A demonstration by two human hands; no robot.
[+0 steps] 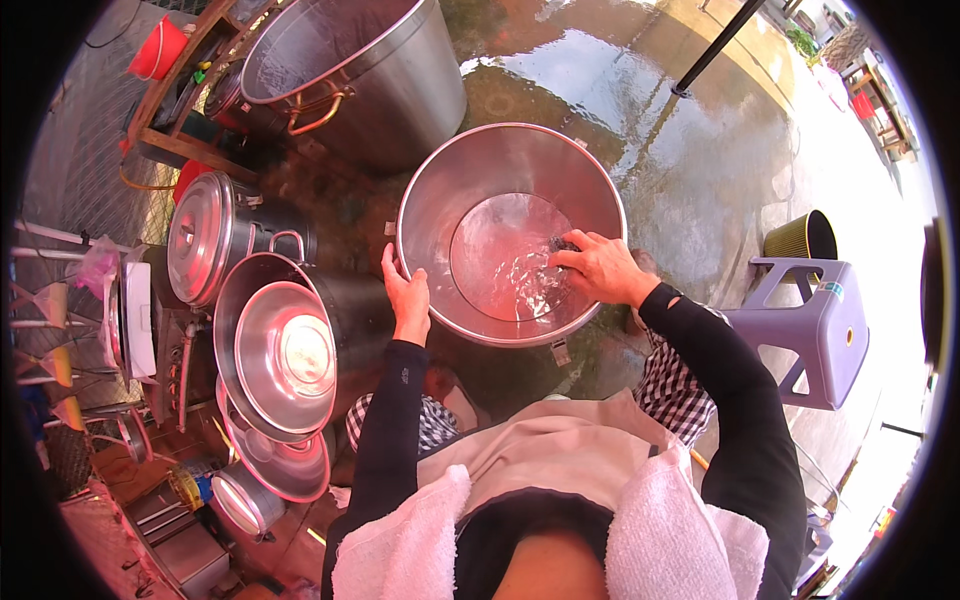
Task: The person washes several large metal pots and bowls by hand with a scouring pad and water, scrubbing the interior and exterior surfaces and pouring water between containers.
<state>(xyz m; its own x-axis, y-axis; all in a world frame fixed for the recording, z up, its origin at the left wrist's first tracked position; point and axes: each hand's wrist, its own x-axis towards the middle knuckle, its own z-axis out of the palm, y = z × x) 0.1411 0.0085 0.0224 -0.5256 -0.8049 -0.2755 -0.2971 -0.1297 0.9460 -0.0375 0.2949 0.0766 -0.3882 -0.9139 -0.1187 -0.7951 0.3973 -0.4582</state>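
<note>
A wide round stainless steel pot stands on the wet floor before me, with a little rippling water in its bottom. My left hand holds the pot's rim on the left side, thumb and fingers apart around the edge. Inside the pot, over its right side, my right hand is closed on a small dark scouring pad. Fingers cover most of that pad, so its exact kind is hard to tell. Metal clips stick out from the pot's outer wall.
Behind on the left rises a large steel vat with a brass-coloured handle. A lidded steel pot and nested steel basins crowd the left. To the right are a purple plastic stool and a ribbed bin. A black pole stands beyond.
</note>
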